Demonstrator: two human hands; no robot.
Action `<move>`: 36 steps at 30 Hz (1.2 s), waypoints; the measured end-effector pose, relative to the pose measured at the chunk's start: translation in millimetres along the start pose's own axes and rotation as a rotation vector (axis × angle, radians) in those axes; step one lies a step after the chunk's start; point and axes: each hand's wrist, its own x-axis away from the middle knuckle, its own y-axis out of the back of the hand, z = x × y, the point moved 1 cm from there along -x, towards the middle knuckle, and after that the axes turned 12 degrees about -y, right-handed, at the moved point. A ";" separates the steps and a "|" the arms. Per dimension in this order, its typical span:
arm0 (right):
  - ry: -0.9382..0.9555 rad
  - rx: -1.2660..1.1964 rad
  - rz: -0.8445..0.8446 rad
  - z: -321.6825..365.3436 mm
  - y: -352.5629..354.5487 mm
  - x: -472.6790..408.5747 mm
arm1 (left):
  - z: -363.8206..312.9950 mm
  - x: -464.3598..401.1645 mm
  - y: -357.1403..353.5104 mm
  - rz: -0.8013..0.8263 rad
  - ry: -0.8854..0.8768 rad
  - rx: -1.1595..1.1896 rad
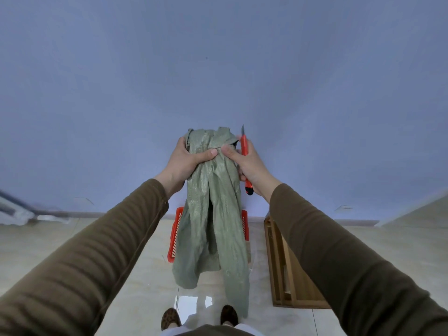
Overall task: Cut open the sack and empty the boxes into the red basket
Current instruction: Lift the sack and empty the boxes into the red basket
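Limp and crumpled, the green sack (213, 214) hangs over the red basket (175, 235), whose contents it hides, both hands' fingers clamped on its top, right hand (244, 163) also gripping a knife (245, 156).

Two hands hold up a limp green sack (213, 214) — the left hand (188, 161) grips its bunched top, the right hand (244, 163) pinches it beside the left thumb while also holding an orange utility knife (245, 161), blade above the fingers. Below the fingers sits a red basket (175, 235) — partly hidden behind the sack.
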 end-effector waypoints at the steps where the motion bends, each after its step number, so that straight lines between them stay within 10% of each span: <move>1: 0.069 -0.008 -0.001 -2.2 1.2 0.7 | -1.0 -1.6 1.3 -0.018 0.015 -0.006; 19: 0.025 -0.134 0.012 -7.6 5.8 -7.4 | 4.5 24.4 -21.7 0.197 -0.014 -0.070; 36: 0.090 -0.079 0.043 -31.7 8.1 -6.5 | -5.9 -1.2 -14.6 0.017 0.023 -0.258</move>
